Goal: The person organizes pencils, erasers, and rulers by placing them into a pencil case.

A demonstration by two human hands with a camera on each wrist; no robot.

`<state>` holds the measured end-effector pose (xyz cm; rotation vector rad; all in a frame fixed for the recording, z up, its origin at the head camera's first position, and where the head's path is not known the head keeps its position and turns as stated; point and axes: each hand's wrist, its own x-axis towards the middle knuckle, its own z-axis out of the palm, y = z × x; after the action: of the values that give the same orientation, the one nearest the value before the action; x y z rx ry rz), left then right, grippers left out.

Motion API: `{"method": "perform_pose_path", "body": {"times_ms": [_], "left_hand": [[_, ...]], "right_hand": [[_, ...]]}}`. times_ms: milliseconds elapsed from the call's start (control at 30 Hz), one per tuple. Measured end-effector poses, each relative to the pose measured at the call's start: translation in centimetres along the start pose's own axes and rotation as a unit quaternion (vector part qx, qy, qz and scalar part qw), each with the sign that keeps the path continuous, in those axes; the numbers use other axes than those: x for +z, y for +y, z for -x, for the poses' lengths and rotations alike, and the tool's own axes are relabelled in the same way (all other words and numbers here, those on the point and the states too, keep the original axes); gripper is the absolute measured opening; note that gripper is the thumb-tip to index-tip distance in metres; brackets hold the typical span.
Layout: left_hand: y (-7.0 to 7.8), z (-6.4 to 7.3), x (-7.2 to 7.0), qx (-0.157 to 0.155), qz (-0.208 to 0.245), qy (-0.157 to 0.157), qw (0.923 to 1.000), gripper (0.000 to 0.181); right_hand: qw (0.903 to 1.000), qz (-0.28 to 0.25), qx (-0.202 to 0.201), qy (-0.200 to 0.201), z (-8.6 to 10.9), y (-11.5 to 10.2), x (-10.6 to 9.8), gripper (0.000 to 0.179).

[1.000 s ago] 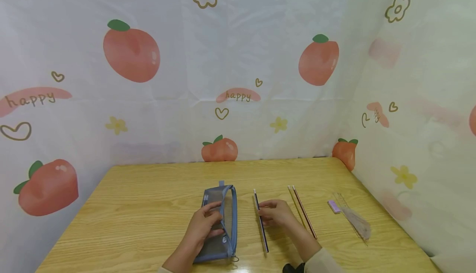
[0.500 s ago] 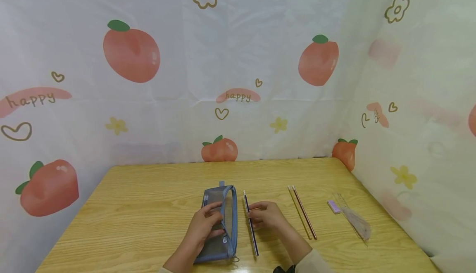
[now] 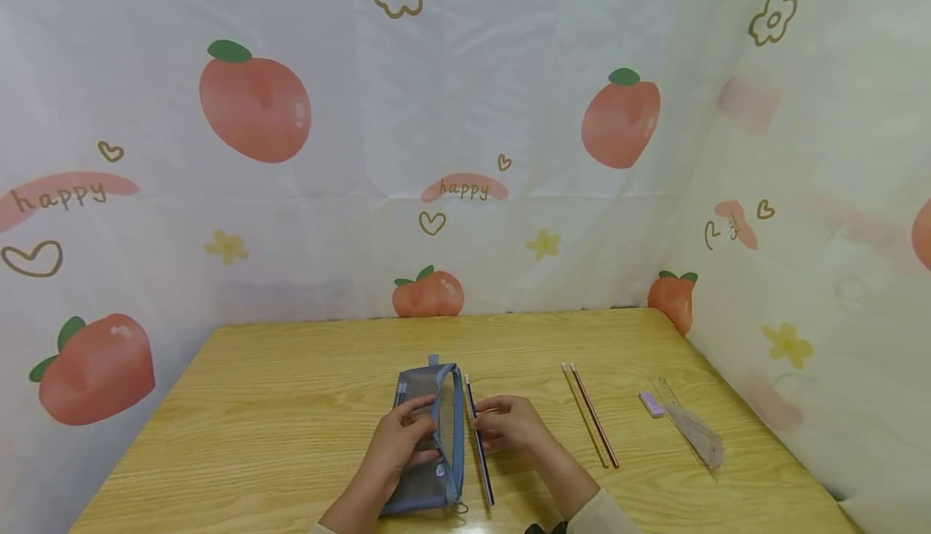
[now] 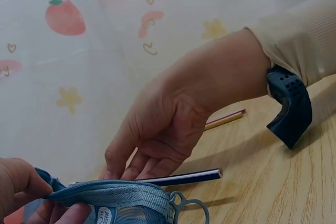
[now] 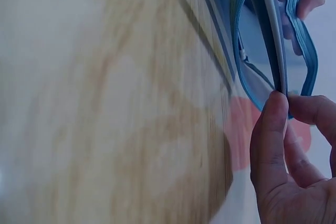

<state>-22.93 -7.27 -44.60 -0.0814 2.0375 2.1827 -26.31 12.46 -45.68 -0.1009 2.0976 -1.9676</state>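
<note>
A blue mesh pencil case (image 3: 418, 485) lies unzipped on the table, its opening facing right. My left hand (image 3: 396, 441) pinches the near edge of that opening between thumb and fingers. In my right hand (image 3: 511, 422), thumb and fingertips pinch a dark blue pencil with white stripes (image 3: 482, 461), right beside the zipper edge. From the right wrist view, the pencil (image 5: 273, 35) overlaps the case's open mouth (image 5: 310, 51), its unsharpened end toward the camera. The left wrist view shows the pencil's end (image 4: 205, 174) sticking out past the zipper, near a metal ring (image 4: 197, 208).
Two more pencils, one yellowish (image 3: 584, 413) and one reddish brown (image 3: 596, 421), lie side by side to the right. Beyond them are a purple eraser (image 3: 651, 405) and clear rulers (image 3: 694, 433). A patterned curtain (image 3: 327, 235) stands behind the wooden table (image 3: 276, 405).
My right hand has carried the dark blue pencil leftward, from well right of the case to right beside its opening. The left hand and the case have stayed in place.
</note>
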Motion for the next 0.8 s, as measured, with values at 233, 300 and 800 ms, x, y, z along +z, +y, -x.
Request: {"method": "perform_pose_path", "body": {"times_ms": [233,300,800], "left_hand": [[-0.14,0.06,0.06,0.000,0.004,-0.004,1.0000,0.052],[-0.19,0.05,0.07,0.000,0.006,-0.005,1.0000,0.052],[-0.15,-0.04,0.06,-0.001,0.006,-0.005,1.0000,0.051]], "right_hand": [[1.0000,-0.003,-0.005,-0.006,-0.07,0.10,0.33,0.031],[1.0000,-0.005,-0.004,-0.005,-0.07,0.06,0.42,0.031],[0.9998,-0.017,-0.006,-0.004,0.10,-0.06,0.96,0.033]]}}
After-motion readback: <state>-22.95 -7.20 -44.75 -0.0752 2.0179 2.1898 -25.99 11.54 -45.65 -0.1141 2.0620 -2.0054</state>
